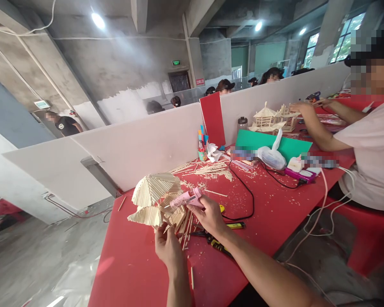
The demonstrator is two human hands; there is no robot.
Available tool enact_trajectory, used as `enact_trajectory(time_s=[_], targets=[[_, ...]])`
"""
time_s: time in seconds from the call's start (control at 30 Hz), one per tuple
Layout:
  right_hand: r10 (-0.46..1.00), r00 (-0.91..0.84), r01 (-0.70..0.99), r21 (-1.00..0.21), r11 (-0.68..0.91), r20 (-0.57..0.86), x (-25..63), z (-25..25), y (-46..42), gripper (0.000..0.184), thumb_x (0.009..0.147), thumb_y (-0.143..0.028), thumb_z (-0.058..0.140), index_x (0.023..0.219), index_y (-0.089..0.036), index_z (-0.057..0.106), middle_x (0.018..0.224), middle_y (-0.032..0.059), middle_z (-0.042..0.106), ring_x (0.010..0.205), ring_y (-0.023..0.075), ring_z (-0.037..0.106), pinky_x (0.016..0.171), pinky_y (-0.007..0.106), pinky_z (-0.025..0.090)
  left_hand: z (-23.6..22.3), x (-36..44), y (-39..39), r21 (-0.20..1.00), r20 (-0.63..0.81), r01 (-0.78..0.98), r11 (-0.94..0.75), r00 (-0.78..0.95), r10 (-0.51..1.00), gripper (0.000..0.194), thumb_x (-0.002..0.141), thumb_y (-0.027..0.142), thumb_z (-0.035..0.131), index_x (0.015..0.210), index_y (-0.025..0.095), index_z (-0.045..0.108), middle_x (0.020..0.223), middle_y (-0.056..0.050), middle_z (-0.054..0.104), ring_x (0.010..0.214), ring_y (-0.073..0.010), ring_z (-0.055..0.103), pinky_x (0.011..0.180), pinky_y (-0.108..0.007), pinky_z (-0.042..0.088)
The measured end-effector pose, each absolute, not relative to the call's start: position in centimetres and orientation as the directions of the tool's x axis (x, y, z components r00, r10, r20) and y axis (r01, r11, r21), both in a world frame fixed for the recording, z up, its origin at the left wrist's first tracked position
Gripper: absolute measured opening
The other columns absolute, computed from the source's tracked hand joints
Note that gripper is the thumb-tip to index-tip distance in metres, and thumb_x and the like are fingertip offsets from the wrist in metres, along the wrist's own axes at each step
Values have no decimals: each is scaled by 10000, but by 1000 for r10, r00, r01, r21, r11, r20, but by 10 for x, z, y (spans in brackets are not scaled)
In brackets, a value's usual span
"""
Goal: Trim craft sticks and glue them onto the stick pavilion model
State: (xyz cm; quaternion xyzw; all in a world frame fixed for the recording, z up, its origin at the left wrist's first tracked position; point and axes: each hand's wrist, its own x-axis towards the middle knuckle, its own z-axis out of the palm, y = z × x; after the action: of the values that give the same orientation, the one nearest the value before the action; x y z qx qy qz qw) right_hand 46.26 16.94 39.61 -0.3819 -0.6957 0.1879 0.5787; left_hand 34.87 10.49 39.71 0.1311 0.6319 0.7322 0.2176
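Observation:
My right hand is wrapped round a pink hot glue gun, its nozzle pointing left at a small pavilion model built of pale wooden sticks. The model has a ribbed round roof on top and lower roof panels beneath. At the lower front edge of the model, my left hand is closed in a pinch; its fingertips hide the exact spot they grip. Loose sticks lie beside the model, under the glue gun. Black-and-yellow pliers and a yellow-black cutter rest by my right forearm.
Piled sticks and shavings cover the red table behind the model. A black cable curves across the right side. Pale partition boards line the back. Another person works at the right near a second stick model.

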Motion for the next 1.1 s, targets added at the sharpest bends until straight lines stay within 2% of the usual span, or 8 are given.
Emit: enact_trajectory(time_s=[0.2,0.53,0.87,1.1], targets=[[746,-10,332,-702,630,666,463,398,169,339,939,-512,574,874,-194,672,800,66,710,686,185,651,606,250,448,399,348,104,985,-105,-158,-65,-859,501,282,608,287,673,861,167,646,774,-7,630,531,-127,540,503,-282,466],[747,-25,310,-705,638,665,463,398,168,337,937,-514,577,890,-194,671,797,63,703,693,188,654,620,250,446,395,347,104,982,-76,-152,-116,-866,494,267,597,289,689,829,164,648,791,-8,620,640,-149,565,526,-272,477],[749,-30,301,-708,638,662,462,399,167,374,938,-536,564,847,-187,665,774,63,694,680,183,640,617,252,436,394,346,105,983,-63,-140,-118,-864,500,238,612,279,673,816,162,637,750,-3,609,625,-147,559,522,-267,473],[755,-42,280,-718,637,654,462,397,167,343,931,-519,581,851,-194,653,792,54,696,691,181,646,622,249,438,399,345,107,962,-109,-203,-180,-897,429,318,624,228,676,933,159,651,850,-6,619,684,-137,586,613,-277,529]])
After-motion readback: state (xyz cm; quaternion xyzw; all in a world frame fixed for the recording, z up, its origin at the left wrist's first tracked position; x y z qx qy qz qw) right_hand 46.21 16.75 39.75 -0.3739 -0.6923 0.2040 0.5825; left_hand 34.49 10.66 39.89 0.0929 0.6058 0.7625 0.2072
